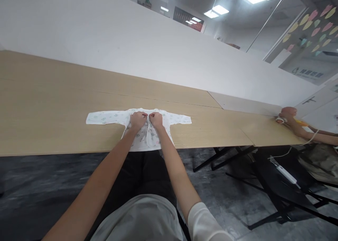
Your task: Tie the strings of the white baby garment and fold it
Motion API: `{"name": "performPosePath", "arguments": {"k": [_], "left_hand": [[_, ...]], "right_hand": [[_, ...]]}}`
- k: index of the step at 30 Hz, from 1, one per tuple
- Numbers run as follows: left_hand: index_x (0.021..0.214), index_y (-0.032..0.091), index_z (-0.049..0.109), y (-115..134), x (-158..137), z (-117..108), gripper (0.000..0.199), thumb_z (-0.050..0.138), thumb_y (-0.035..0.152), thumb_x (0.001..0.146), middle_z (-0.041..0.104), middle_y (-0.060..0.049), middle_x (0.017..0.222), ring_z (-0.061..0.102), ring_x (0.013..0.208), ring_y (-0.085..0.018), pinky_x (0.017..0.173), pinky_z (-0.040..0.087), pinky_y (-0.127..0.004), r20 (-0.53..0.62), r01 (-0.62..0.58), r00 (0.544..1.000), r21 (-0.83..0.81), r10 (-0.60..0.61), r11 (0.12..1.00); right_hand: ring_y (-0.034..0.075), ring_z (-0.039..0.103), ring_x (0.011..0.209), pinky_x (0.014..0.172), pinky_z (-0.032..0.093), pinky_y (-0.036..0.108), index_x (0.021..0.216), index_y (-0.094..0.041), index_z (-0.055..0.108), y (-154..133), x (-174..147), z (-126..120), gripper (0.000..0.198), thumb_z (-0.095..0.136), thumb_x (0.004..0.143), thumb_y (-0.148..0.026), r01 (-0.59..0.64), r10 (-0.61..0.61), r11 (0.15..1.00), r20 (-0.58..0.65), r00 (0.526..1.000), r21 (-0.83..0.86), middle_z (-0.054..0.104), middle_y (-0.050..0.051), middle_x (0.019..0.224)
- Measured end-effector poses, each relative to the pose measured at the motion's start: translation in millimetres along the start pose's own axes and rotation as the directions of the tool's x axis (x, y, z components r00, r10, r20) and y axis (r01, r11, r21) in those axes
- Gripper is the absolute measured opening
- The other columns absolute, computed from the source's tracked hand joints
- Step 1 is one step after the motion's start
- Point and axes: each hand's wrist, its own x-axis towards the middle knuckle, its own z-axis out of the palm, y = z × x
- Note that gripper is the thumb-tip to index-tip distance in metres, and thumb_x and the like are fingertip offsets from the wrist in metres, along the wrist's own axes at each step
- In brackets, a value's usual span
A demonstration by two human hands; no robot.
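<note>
A small white baby shirt [113, 117] with a faint print lies on the table, its long sleeves spread to both sides. The lower hem reaches the table's near edge. My left hand [138, 120] is closed in a pinch on the shirt's front, just left of the centre opening. Across from it, my right hand [156, 119] pinches the cloth right of the opening, close to the neckline. Only a narrow gap separates the two hands. Whatever fastening lies under the fingertips is too small to make out.
The long wooden table [52, 103] runs along a white wall [111, 43] with glass above. At the far right, another person's arm [303, 131] reaches to a doll [287, 111] on the table. A black folding chair [274, 177] holds a white power strip [286, 174] with a cable.
</note>
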Motion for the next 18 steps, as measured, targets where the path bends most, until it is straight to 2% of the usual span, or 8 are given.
{"name": "performPosePath", "arguments": {"k": [4, 7, 11, 13, 18], "left_hand": [[0.099, 0.02, 0.082, 1.1, -0.3, -1.7, 0.033, 0.053, 0.021, 0.082, 0.077, -0.014, 0.11, 0.065, 0.109, -0.034, 0.098, 0.047, -0.047, 0.042, -0.02, 0.999, 0.05, 0.018, 0.999], [0.105, 0.02, 0.081, -3.1, 1.6, -5.5, 0.038, 0.052, 0.017, 0.079, 0.076, -0.013, 0.116, 0.064, 0.115, -0.035, 0.102, 0.047, -0.048, 0.093, -0.054, 0.994, 0.037, 0.05, 0.998], [0.121, 0.02, 0.074, -11.1, 2.2, -11.9, 0.052, 0.049, 0.014, 0.076, 0.075, -0.009, 0.121, 0.066, 0.117, -0.029, 0.103, 0.049, -0.041, 0.168, -0.088, 0.981, -0.061, 0.097, 0.994], [0.119, 0.02, 0.074, -12.3, -1.4, -14.1, 0.05, 0.048, 0.015, 0.077, 0.076, -0.008, 0.119, 0.067, 0.115, -0.027, 0.103, 0.05, -0.038, 0.175, -0.094, 0.978, -0.104, 0.112, 0.99], [0.114, 0.013, 0.073, -9.5, -17.0, -14.8, 0.043, 0.045, 0.024, 0.083, 0.076, -0.014, 0.114, 0.07, 0.104, -0.027, 0.1, 0.051, -0.039, 0.123, -0.138, 0.979, -0.186, 0.162, 0.973]], "right_hand": [[0.018, 0.07, 0.094, 0.087, 0.051, 0.025, 0.091, -0.017, 0.075, -5.1, -2.7, -5.2, 0.019, 0.057, 0.092, -0.012, 0.023, -0.02, 0.997, 0.045, 0.999, -0.077, 0.077, 0.007, 0.096], [0.019, 0.069, 0.098, 0.088, 0.05, 0.026, 0.1, -0.017, 0.073, -9.1, -10.2, -11.3, 0.013, 0.061, 0.094, -0.021, 0.07, -0.056, 0.988, 0.1, 0.993, -0.14, 0.076, 0.007, 0.1], [0.023, 0.067, 0.101, 0.084, 0.05, 0.029, 0.1, -0.016, 0.07, -11.8, -27.0, -17.4, 0.02, 0.069, 0.09, -0.034, 0.118, -0.074, 0.953, 0.163, 0.984, -0.277, 0.074, 0.011, 0.107], [0.023, 0.067, 0.102, 0.083, 0.05, 0.029, 0.101, -0.016, 0.07, -11.7, -33.3, -18.7, 0.022, 0.07, 0.088, -0.034, 0.125, -0.076, 0.938, 0.161, 0.984, -0.323, 0.074, 0.012, 0.109], [0.022, 0.069, 0.096, 0.08, 0.049, 0.027, 0.087, -0.016, 0.074, -8.3, -36.1, -20.1, 0.013, 0.065, 0.087, -0.025, 0.052, -0.029, 0.97, 0.098, 0.995, -0.238, 0.077, 0.011, 0.098]]}}
